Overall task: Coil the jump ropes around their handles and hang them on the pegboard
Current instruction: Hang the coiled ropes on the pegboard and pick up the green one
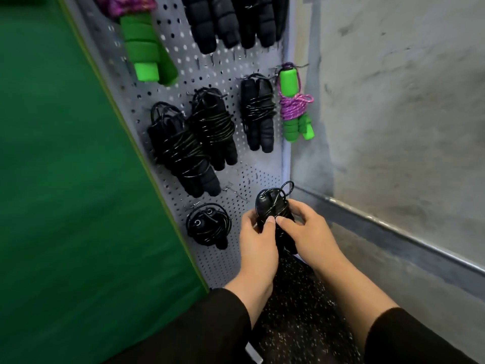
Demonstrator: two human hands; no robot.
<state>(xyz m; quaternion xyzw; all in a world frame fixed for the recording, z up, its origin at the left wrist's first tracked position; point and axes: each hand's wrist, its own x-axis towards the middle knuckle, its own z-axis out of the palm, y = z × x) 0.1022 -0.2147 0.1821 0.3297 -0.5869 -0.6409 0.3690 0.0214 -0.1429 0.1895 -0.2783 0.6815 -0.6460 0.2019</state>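
I hold a coiled black jump rope [273, 208] in both hands, low and just in front of the grey pegboard [265, 166], near its right edge. My left hand [258, 241] wraps the bundle from the left, thumb pressed on the cord. My right hand [308, 232] wraps it from the right, thumb beside the left thumb. The fingers of both hands curl round the handles. A free loop [287, 186] stands up from the top of the bundle.

Judged step: hang this rope. A bare metal hook [237, 193] juts from the board just left of the bundle, above a hung black rope [208, 224].

Procedure, as I judge it:
1. Keep both thumbs on the coils so they do not slacken.
2. Tilt the bundle so the loop opens toward the hook tip.
3. Pass the loop over the tip, then lower until the cord bears the weight.
4. Release the right hand first and check that the coils stay put.

Other wrapped ropes, black [256, 111] and green-handled [295, 101], hang farther up the board.
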